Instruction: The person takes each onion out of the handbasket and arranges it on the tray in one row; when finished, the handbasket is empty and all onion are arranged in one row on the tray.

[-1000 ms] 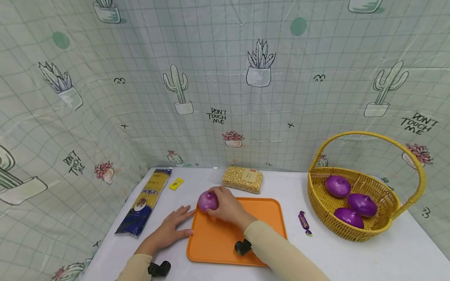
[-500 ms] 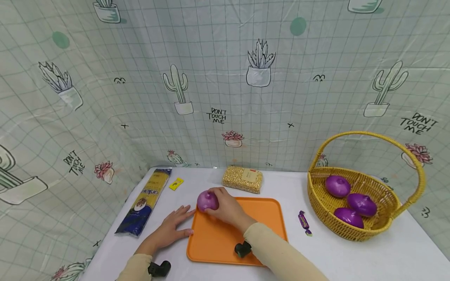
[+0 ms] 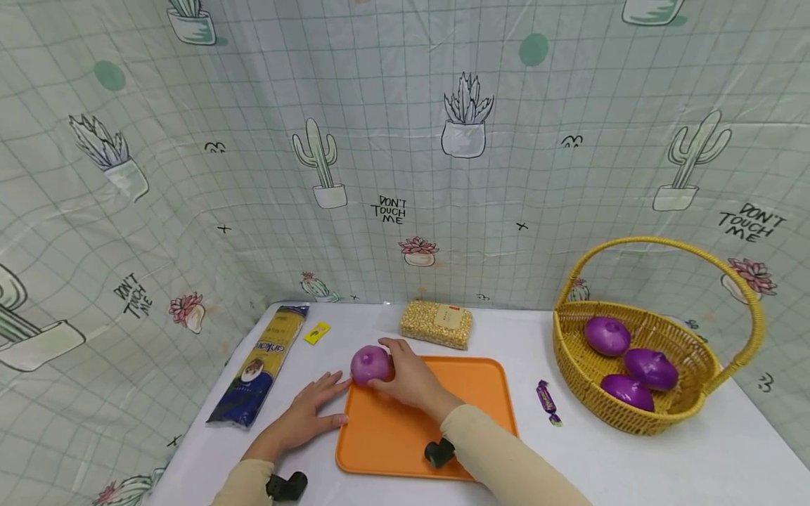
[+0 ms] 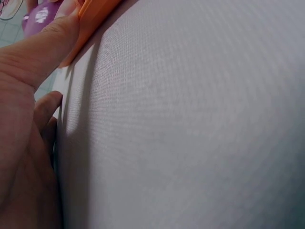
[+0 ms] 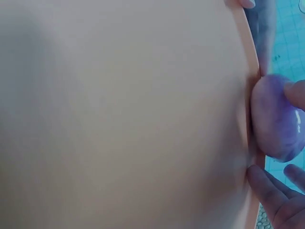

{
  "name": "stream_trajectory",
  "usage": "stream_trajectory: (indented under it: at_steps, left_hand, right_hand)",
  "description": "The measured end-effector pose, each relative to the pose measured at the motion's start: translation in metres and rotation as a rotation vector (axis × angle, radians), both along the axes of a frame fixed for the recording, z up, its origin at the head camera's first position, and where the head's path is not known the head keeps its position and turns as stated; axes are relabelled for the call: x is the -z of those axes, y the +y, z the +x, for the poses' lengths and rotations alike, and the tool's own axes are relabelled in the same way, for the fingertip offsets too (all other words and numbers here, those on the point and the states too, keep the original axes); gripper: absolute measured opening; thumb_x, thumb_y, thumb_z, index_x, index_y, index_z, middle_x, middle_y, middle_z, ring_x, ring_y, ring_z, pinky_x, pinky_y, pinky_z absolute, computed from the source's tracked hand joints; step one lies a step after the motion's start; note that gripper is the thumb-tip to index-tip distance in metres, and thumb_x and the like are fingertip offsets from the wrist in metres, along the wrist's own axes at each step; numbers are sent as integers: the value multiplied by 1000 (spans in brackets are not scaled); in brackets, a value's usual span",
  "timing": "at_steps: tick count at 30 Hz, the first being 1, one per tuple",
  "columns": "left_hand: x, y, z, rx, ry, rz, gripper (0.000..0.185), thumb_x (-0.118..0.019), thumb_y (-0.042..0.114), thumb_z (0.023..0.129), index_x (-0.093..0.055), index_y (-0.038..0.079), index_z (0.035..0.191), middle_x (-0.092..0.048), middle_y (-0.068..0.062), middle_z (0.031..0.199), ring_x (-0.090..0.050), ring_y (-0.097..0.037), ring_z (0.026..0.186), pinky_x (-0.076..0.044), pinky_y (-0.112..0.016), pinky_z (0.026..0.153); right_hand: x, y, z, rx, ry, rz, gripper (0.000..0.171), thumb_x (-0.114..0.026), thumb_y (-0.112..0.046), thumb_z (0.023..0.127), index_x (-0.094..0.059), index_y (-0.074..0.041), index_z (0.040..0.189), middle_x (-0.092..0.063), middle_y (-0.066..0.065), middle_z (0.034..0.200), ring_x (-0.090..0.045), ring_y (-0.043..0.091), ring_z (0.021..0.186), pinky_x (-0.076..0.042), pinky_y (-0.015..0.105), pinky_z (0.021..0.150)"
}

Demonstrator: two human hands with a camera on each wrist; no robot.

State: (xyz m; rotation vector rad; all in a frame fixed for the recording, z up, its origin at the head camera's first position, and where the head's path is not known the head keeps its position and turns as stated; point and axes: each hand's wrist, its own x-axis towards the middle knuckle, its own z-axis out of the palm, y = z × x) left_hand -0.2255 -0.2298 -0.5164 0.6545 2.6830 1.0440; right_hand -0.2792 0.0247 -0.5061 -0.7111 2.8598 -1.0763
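Note:
A shiny purple onion (image 3: pixel 370 365) with a small nub sits at the far left corner of the orange tray (image 3: pixel 405 436). My right hand (image 3: pixel 411 376) is around its right side. In the right wrist view one fingertip touches the onion (image 5: pixel 274 119), while the other fingers (image 5: pixel 269 191) are spread apart from it at the tray's rim. My left hand (image 3: pixel 306 414) lies spread on the table beside the tray's left edge. Its thumb (image 4: pixel 52 43) rests against the rim, and an outstretched fingertip reaches close to the onion.
A yellow wicker basket (image 3: pixel 585 393) with three purple onions (image 3: pixel 652 369) stands at the right. A purple-wrapped candy (image 3: pixel 548 403) lies between basket and tray. Behind the tray is a bag of yellow kernels (image 3: pixel 436 323); at the left are a blue-gold packet (image 3: pixel 259 365) and a small yellow packet (image 3: pixel 317 332).
The onion has shifted slightly left and its nub has turned toward the left. My right hand's fingers have moved slightly right and loosened from it. The left hand stays put.

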Motion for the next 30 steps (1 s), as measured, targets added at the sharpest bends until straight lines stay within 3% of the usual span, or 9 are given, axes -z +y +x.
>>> stream_trajectory:
  at_steps: [21, 30]
  left_hand:
    - [-1, 1, 0, -22, -29, -8, 69, -70, 40, 96, -46, 11, 154, -31, -20, 163, -13, -46, 153, -3, -67, 120]
    - [1, 1, 0, -11, -6, -2, 70, -71, 39, 95, -47, 9, 153, -32, -22, 162, -15, -49, 151, -4, -68, 120]
  right_hand:
    - [2, 11, 6, -33, 28, -24, 81, -82, -38, 86, -42, -8, 150, -51, 14, 143, -61, 27, 119, -51, 43, 105]
    - [3, 21, 9, -38, 39, -33, 79, -81, -34, 87, -42, -8, 151, -49, 14, 144, -63, 24, 111, -56, 40, 96]
